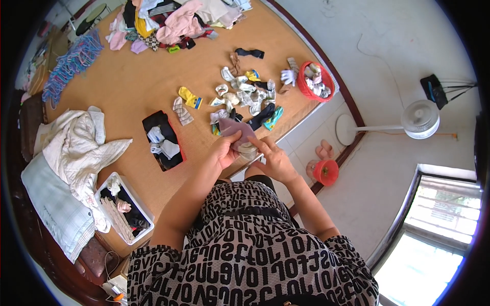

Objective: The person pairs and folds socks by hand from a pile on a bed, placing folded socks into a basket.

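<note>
In front of my body I hold a mauve sock (236,130) with a pale, see-through-looking end. My left hand (223,151) is closed on its left side, thumb on top. The fingers of my right hand (277,159) pinch its pale end. Just beyond lies a loose pile of socks (246,95), mostly white and grey. Beside the pile are a yellow sock (190,98), a striped sock (182,111), a dark sock (262,117) and a teal one (274,119).
A black red-edged box (178,137) holding folded pale socks sits to the left, with a white bin (144,208) of clothes nearer. A red basket (308,92) of socks stands right. Heaped clothes (179,24) lie far back. A fan (377,128) stands on the floor.
</note>
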`<state>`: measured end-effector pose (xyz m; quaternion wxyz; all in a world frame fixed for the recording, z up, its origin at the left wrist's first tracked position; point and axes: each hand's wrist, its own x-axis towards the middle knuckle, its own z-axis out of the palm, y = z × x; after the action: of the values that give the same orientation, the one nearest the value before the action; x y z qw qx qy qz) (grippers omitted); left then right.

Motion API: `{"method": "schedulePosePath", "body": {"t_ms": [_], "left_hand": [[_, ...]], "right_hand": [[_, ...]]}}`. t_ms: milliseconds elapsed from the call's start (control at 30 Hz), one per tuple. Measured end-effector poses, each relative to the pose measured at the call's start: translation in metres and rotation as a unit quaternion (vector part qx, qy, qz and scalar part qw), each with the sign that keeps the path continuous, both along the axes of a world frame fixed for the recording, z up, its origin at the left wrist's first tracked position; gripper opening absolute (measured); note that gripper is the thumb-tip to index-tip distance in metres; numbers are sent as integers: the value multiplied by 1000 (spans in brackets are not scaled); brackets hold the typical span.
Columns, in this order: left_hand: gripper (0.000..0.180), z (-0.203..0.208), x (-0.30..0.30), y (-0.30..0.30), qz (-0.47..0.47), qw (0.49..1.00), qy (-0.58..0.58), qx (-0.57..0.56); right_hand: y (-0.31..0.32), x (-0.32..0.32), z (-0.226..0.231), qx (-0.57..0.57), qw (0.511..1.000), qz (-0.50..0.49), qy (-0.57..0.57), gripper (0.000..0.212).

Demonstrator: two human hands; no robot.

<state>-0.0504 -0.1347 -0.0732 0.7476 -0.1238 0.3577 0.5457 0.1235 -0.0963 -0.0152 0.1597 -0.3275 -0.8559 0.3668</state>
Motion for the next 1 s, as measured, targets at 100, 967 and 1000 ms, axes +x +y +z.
{"method": "schedulePosePath", "body": {"t_ms": [100,967,1000], "left_hand": [[18,-4,-1,2,-38,999,-25,25],[32,14,13,0,-17,995,-50,81],[32,12,13,0,-16,995,-49,82]], "right_hand": [[8,3,1,97,995,-14,-10,50],[9,-5,6,126,990,-33,-50,40],[10,-6,8,127,990,-32,-49,40]]}}
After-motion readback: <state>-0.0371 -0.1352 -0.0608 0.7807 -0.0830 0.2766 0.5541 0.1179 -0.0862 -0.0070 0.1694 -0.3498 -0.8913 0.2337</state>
